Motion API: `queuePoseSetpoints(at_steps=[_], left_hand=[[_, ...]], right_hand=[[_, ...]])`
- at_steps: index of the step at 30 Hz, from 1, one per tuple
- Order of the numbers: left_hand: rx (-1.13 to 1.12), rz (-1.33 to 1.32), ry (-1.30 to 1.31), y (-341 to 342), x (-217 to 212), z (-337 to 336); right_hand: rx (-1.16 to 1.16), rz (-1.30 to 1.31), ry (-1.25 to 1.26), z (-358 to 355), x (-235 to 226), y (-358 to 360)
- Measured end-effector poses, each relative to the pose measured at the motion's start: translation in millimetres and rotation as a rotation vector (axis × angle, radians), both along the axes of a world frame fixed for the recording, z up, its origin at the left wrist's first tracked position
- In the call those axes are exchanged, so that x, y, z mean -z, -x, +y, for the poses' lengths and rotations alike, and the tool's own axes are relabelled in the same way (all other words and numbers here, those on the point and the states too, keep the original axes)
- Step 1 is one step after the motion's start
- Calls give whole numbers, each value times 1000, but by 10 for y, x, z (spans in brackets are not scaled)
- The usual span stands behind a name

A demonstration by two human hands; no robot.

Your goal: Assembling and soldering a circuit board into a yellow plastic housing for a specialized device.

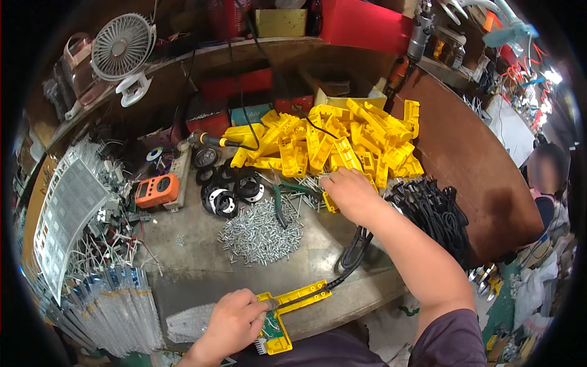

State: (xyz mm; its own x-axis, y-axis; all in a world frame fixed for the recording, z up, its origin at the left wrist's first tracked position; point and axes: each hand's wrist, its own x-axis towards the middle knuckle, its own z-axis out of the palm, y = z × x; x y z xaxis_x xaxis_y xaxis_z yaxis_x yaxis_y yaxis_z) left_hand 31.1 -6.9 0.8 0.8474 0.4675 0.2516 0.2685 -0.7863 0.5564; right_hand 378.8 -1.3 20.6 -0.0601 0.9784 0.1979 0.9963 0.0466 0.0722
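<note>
My left hand [235, 318] is closed on a yellow plastic housing half [301, 298] at the table's near edge. Inside that half sits a green circuit board [273, 330], and a black cable [351, 260] runs along its handle and out at the right end. My right hand [351, 192] reaches to the front of a heap of yellow plastic housing shells [318, 137]. Its fingers curl over one yellow shell [330, 203], which shows at the hand's edge; the fingertips are partly hidden. Close by lie green-handled pliers [279, 208].
A pile of small screws [262, 232] lies mid-table, black rings [223, 200] behind it. Bundled black cables [431, 214] lie right. At left are an orange meter [157, 191], wired parts and plastic-wrapped strips [113, 312]. A screwdriver [422, 30] hangs at back right; a person [546, 177] is far right.
</note>
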Motion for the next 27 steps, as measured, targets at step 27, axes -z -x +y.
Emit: queuePoseSetpoints(at_steps=[27], left_hand=[[20, -19, 27, 40, 11, 20]], right_hand=[[-582, 1705, 118, -1624, -501, 650]])
